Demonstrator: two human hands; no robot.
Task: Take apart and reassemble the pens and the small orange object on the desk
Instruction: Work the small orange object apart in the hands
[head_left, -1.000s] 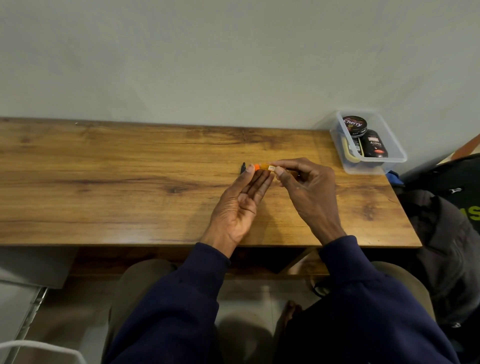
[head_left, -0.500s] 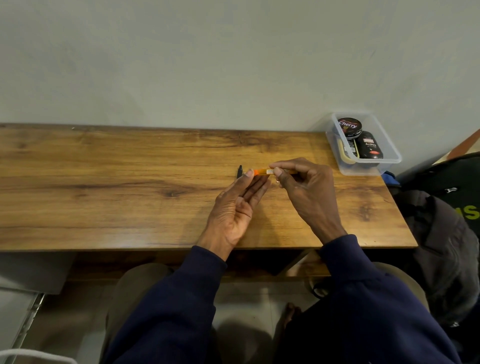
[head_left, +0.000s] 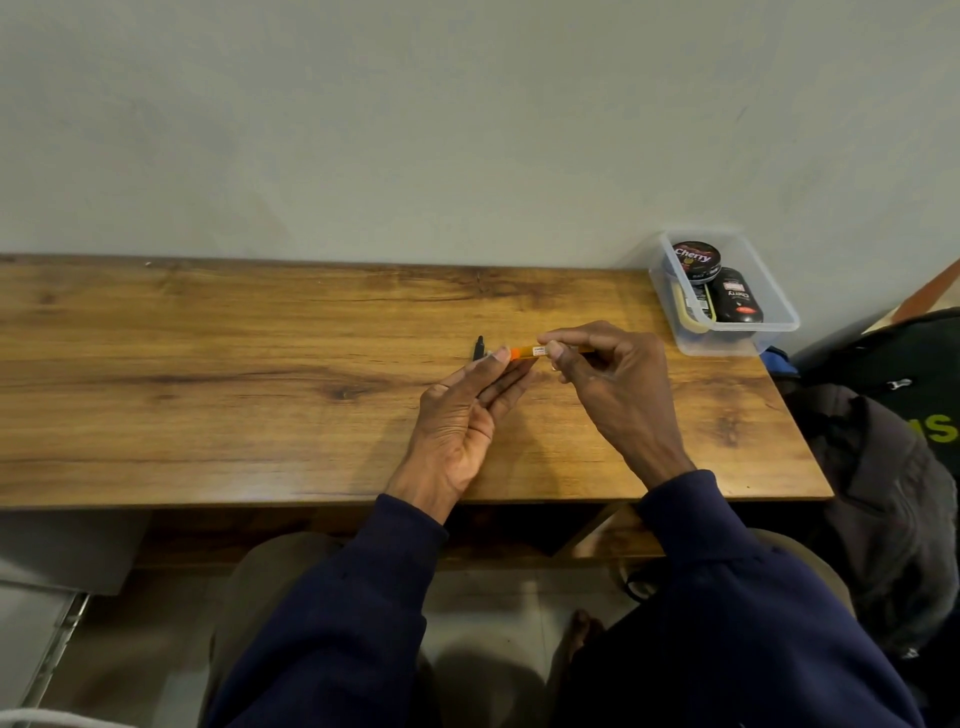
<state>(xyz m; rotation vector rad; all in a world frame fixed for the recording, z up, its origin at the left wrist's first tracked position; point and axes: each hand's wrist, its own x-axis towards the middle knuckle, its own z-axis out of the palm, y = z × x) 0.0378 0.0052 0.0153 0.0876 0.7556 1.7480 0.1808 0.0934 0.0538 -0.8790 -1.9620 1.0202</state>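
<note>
Fingers (head_left: 501, 382) of the left hand (head_left: 457, 426) are held straight and close together, palm up, w/ the thumb tip pressed at the left end of a thin orange pen (head_left: 524, 352). Just left of that thumb, a small black piece (head_left: 478, 347), prob. a cap, is seen lying on the wooden desk (head_left: 208, 374), not held.

The pen is kept level, a little above the desk, approx. mid-desk toward the right. Its right part is pinched betw. thumb and forefinger of the right hand (head_left: 613, 379), the other fingers curled in loosely.

The pen is judged light, stiff and smooth, so slippery when twisted; small inner parts could be dropped. Best gripped near each end, w/ a firm pinch either side of the joint.

Far right, a clear plastic box (head_left: 779, 325) w/ dark tins is set against the wall.
</note>
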